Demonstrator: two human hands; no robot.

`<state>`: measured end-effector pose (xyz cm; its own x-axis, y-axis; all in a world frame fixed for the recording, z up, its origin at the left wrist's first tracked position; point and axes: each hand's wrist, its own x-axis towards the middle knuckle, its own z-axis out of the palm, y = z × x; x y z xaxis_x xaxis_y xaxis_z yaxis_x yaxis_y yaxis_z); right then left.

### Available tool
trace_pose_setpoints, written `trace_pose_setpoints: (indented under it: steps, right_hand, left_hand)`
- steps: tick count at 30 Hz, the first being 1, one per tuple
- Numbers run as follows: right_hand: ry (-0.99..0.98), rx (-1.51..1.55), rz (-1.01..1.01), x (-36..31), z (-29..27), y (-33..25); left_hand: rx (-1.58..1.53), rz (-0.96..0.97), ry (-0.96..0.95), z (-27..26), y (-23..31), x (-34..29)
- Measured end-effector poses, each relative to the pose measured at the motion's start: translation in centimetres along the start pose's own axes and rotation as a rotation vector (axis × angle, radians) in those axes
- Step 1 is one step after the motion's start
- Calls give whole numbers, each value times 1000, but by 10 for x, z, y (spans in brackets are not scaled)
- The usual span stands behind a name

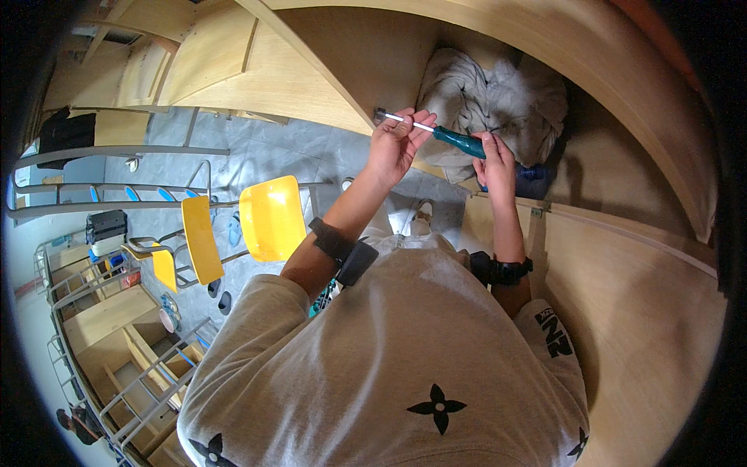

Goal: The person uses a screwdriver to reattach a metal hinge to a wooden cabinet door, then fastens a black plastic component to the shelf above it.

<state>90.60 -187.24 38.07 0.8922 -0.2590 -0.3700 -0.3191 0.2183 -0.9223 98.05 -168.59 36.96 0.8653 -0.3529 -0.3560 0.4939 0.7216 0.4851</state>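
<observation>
A screwdriver with a dark green handle [459, 142] and a bright, pale shaft lies nearly level in front of the open wooden cabinet. My right hand [498, 162] is closed round the rear of its handle. Nearer the tip, my left hand [394, 152] pinches the shaft between thumb and fingers, its other fingertips loosely bent. The tip meets a small dark piece [380, 115] by the edge of a wooden panel [311, 74]; whether that piece is fixed to the panel I cannot tell. Dark bands with boxy units are strapped round both my forearms.
Inside the cabinet lies a crumpled grey cloth [490, 97], with a dark blue object [533, 180] beside it. A wooden door panel [622, 288] stands at right. Yellow chairs [272, 218], metal bed rails [124, 156] and slippers are to the left. Another person [80, 424] is far at lower left.
</observation>
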Motion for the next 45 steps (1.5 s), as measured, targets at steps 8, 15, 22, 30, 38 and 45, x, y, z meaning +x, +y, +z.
trace_pose_setpoints:
  steps: [8,15,22,30,38,45]
  right_hand:
    - [-58,29,-163,-3,-5,15]
    - [15,-203,-447,-9,-7,25]
    - [40,-238,-393,-10,-8,19]
    - [56,-127,-298,-2,-7,21]
    - [73,-125,-190,1,1,8]
    - [-19,-173,-9,7,-6,4]
  left_hand:
    - [16,12,30,-2,-1,2]
    - [4,24,29,-3,-2,4]
    - [23,32,37,-6,-2,4]
    - [-7,29,16,-6,-2,3]
    - [6,27,36,-1,1,0]
    - [16,20,27,-2,2,-1]
